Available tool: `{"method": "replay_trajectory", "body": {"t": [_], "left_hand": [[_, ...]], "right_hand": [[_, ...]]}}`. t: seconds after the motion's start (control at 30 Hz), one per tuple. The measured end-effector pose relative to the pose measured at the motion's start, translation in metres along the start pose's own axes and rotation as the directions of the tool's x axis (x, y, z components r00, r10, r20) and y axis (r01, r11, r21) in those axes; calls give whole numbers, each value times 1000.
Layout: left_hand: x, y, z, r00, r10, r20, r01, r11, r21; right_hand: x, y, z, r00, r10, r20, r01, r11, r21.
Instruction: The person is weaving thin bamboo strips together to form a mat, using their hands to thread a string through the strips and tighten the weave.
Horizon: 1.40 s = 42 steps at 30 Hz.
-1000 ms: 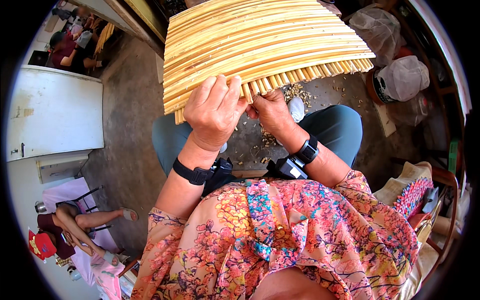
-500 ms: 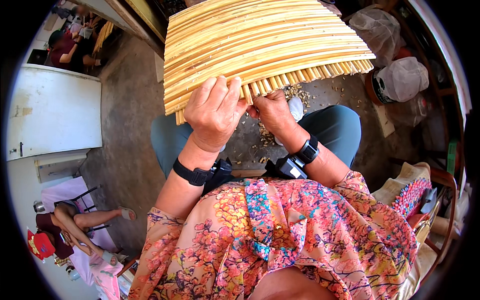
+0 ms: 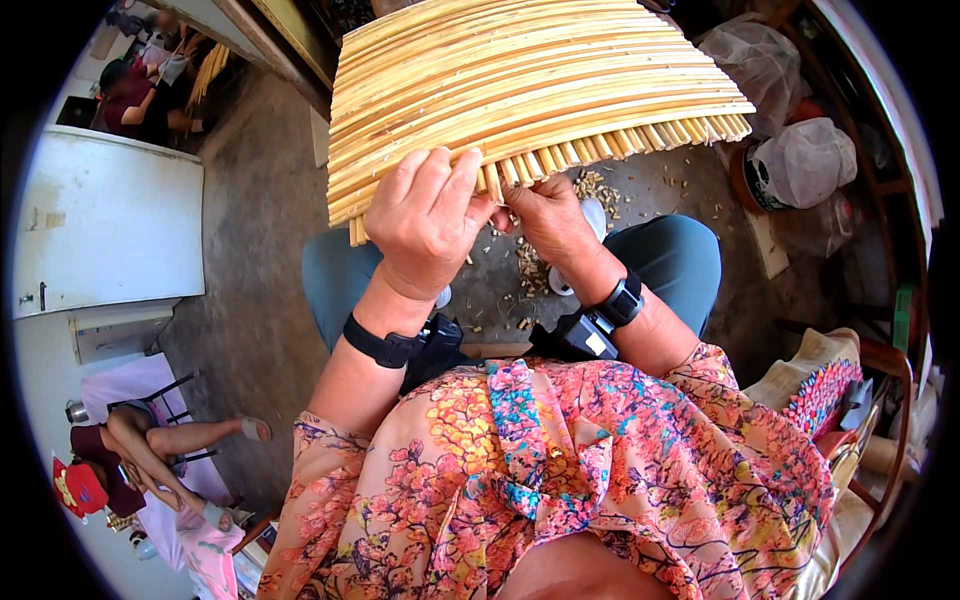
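Note:
A mat of straw-coloured sticks (image 3: 520,85) is held up over my knees, its near edge showing a row of cut stick ends. My left hand (image 3: 425,215) is closed on that edge, fingers on top of the sticks and thumb tucked under. One stick end (image 3: 494,184) juts out between my two hands. Close beside it, just under the edge, my right hand (image 3: 548,222) is closed in a pinch. What its fingertips hold is hidden. Both wrists wear black straps with small dark devices.
Short cut stick pieces (image 3: 530,270) litter the floor between my feet. At right stand a bucket (image 3: 755,180) with a white bag (image 3: 808,160) and a wooden chair (image 3: 885,365). A seated person (image 3: 150,450) is at lower left, another person (image 3: 125,105) farther back. A white cabinet (image 3: 110,225) stands left.
My right hand has shifted slightly to the left and its fingers have turned a little. The left hand has moved up slightly and still grips the mat, which has barely moved.

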<state>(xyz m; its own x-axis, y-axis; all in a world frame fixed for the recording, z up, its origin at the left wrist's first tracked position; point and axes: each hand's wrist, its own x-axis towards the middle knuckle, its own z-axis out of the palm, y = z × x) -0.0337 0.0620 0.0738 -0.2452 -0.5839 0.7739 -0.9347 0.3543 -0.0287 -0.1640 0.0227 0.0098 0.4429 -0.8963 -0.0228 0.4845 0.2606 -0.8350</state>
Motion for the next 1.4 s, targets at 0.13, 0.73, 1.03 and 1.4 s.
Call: {"method": "replay_trajectory", "body": {"t": [0.13,0.73,1.03,1.4], "left_hand": [[-4,0,2,1000,23,5,-23,1000,-6],[-10,0,9,1000,26,-8,-26,1000,-8],[-17,-12,18,994,45,-97,-43,999,21],[-12,-12,11,1000,-17,-21,16,999,-44]], "right_hand": [[0,4,-2,999,13,40,-16,998,66],[1,-10,-11,1000,7,11,-6,999,-53],[8,-19,-6,992,124,31,-120,989,-88],[9,-1,-2,996,92,19,-92,995,31]]}}
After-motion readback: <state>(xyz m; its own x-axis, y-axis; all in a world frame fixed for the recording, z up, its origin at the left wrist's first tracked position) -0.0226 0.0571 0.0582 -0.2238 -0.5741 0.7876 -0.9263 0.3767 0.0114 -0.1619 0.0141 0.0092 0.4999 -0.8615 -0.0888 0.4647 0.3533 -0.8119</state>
